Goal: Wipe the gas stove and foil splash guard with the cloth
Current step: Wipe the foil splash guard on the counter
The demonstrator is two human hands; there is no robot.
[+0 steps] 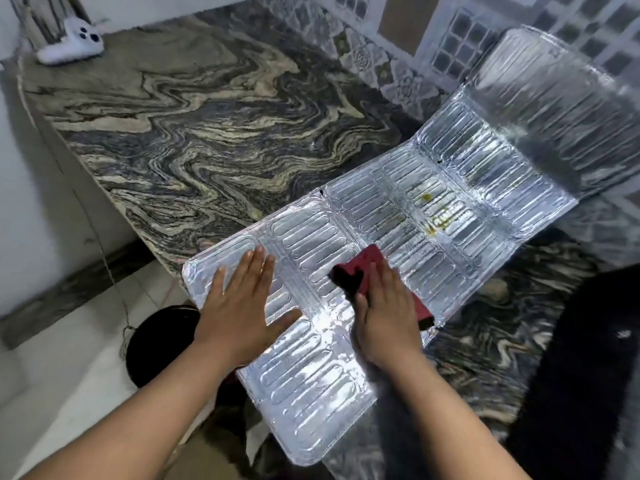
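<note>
Two bare forearms enter from bottom edge. No sleeve in view behind either wrist; forearms bare right down to frame edge. Left hand (239,306): no ring, watch or band seen on fingers or at wrist. Right hand (384,317): likewise bare, short nails, nothing worn at wrist. No gloves.

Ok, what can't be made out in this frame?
Head view only:
- Gas stove: cannot be identified; the dark mass at right is blurred.
- Cloth: mostly covered by the right hand.
- Foil splash guard: far panel blurred.
- White object: too small to identify.
</note>
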